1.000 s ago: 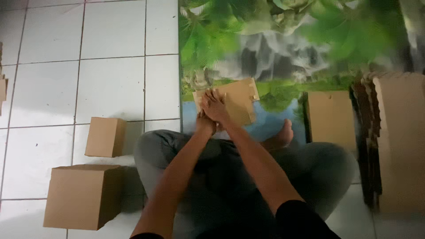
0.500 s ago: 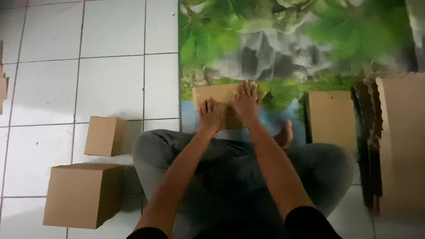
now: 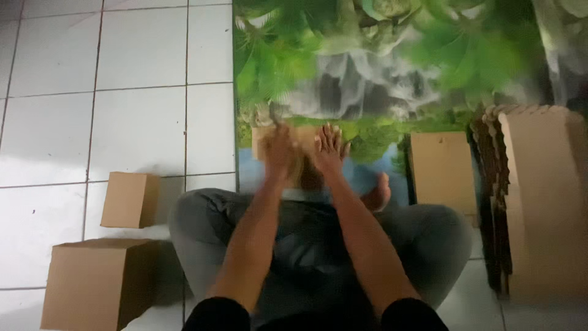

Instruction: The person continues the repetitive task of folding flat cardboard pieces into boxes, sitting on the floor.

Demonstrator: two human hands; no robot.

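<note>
While arms reach forward, left hand (image 3: 278, 153) blurred, right hand (image 3: 329, 150) spread flat on cardboard piece (image 3: 300, 136).

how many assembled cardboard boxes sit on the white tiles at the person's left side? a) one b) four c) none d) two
d, a small closed box and a larger box nearer the camera stand on the tiled floor beside the person's left knee, while both hands, the left hand and the right hand, press on a flat cardboard piece on the mat.
</note>
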